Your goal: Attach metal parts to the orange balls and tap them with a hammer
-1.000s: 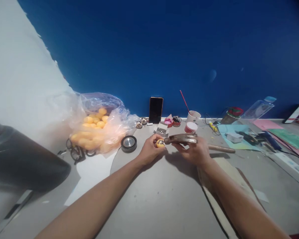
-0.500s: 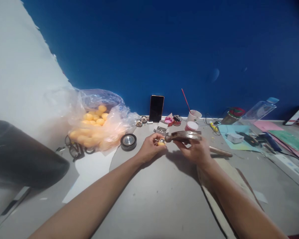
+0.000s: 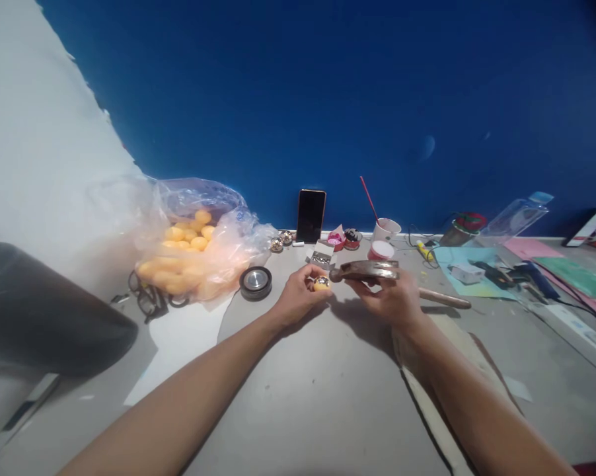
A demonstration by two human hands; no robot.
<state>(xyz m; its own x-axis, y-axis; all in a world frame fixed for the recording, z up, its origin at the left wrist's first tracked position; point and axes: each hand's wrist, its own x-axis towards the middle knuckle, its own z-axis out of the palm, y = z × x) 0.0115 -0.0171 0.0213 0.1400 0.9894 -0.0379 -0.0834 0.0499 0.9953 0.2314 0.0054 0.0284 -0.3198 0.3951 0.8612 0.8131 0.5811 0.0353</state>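
Observation:
My left hand (image 3: 302, 291) pinches a small yellow ball with a shiny metallic top (image 3: 322, 283) just above the grey table (image 3: 298, 410). My right hand (image 3: 394, 297) is closed around a claw hammer (image 3: 370, 270) close to its head; the wooden handle sticks out to the right behind the hand. The hammer's round face points left, just beside the ball, and whether the two touch I cannot tell. Just beyond the ball lies a small open box (image 3: 322, 255) with shiny metal pieces in it. My fingers hide part of the ball.
A clear plastic bag of yellow balls (image 3: 184, 251) stands left, scissors (image 3: 149, 301) beside it. A round black-rimmed disc (image 3: 255, 283) lies nearer. At the back are a phone (image 3: 311, 215) and a paper cup (image 3: 387, 230). A folded cloth (image 3: 447, 377) lies under my right forearm.
Both hands stay nearly in place. The hammer has shifted very slightly, its handle end reaching a little farther right. The view has moved a touch.

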